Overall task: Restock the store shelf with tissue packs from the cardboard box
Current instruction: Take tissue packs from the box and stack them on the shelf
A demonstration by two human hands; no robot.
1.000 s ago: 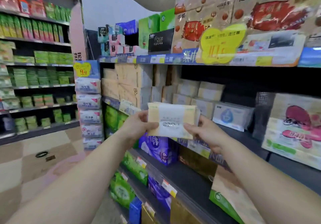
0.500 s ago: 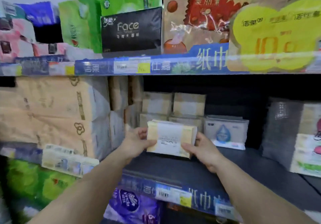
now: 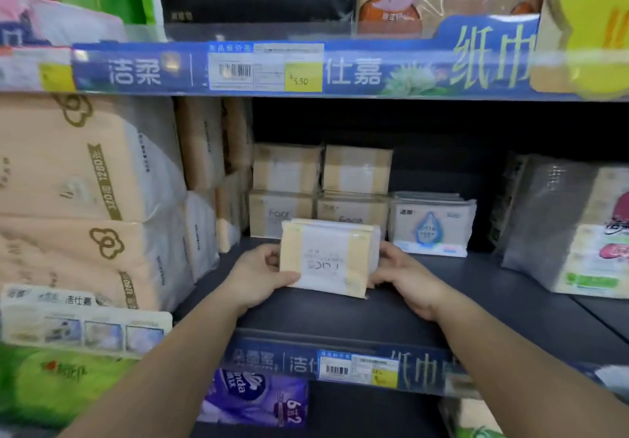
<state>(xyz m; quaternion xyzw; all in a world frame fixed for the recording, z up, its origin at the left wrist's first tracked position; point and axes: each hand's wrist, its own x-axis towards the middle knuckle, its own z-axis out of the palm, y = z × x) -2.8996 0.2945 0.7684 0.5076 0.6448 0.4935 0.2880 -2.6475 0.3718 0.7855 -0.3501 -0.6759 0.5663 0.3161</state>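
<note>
Tissue pack (image 3: 328, 259) held over the dark shelf (image 3: 510, 301), long side running left to right, printed face up and toward the camera, words upside down. Left hand (image 3: 258, 276) pinching its left end, right hand (image 3: 405, 276) curled round its right end. Just in front of four stacked packs (image 3: 321, 189). Lower and deeper into the shelf than a moment ago.

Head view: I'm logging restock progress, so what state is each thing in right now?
Held tissue pack: gripped at both ends, printing upside down, low over the shelf.
Left hand: grips its left end.
Right hand: grips its right end.
Stacked tissue packs: two-high, two across, behind it.
Blue-drop pack: upright beside them.
</note>
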